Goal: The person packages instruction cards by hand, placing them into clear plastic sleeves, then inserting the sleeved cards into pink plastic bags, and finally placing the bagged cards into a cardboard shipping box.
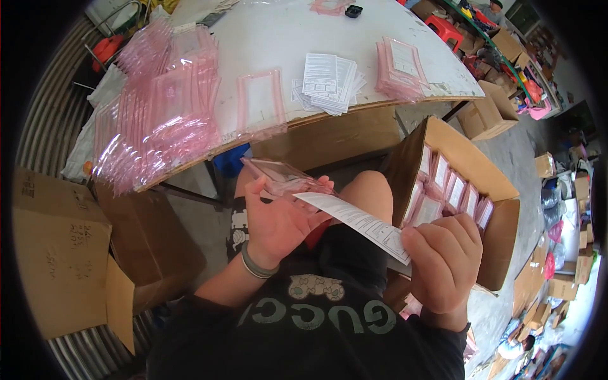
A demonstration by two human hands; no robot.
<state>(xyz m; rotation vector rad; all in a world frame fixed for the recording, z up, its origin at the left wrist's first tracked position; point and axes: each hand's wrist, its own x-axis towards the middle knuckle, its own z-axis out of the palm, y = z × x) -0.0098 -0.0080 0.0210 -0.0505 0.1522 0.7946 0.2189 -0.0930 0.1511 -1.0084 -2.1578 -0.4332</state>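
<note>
My left hand [278,221] is wrapped around a clear pink-edged plastic pouch [278,175] above my lap, its thumb on the near side. Pinched by one end in my right hand [446,259] is a white printed leaflet [361,221]. The leaflet's far end reaches the pouch's opening by my left fingers. On the table ahead lie a loose stack of the same leaflets [328,82], a single pouch [260,98] to its left and a small stack of pouches holding paper [401,66] to its right.
A large heap of pink pouches [168,107] covers the left of the white table [266,31]. At my right an open carton [500,237] holds bundles of filled pouches. More cartons [60,253] stand at my left. People work in the background.
</note>
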